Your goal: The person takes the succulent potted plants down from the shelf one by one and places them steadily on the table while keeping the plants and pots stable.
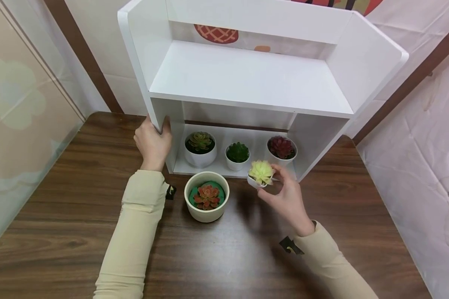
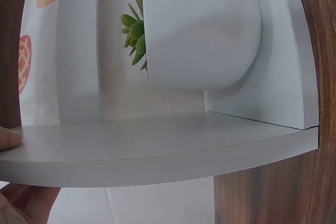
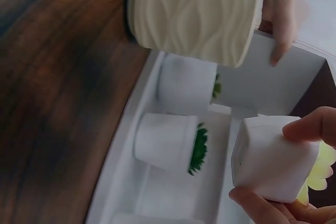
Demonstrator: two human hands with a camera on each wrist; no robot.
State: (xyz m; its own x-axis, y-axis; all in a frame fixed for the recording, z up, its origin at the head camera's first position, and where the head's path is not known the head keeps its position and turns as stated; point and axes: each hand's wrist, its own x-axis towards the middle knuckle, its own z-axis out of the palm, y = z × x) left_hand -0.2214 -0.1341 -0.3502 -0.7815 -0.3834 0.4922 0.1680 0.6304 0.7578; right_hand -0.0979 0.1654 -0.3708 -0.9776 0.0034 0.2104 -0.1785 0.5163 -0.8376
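My left hand (image 1: 154,141) grips the left side panel of a white two-tier shelf (image 1: 247,79), thumb inside and fingers outside. In my right hand (image 1: 286,197), thumb and fingers pinch a small white pot with a pale yellow-green succulent (image 1: 261,172), lifted just before the shelf's front edge. From the right wrist view, this white pot (image 3: 275,158) is faceted. Inside the lower tier stand a round pot with a green succulent (image 1: 201,149), a smaller pot with a dark green succulent (image 1: 237,155) and a pot with a dark red succulent (image 1: 282,148).
On the wooden table (image 1: 78,232), a cream pot with an orange-red succulent (image 1: 206,197) stands before the shelf, between my arms. The shelf's upper tier (image 1: 247,74) holds nothing. Patterned cloth (image 1: 426,104) hangs behind and at the sides.
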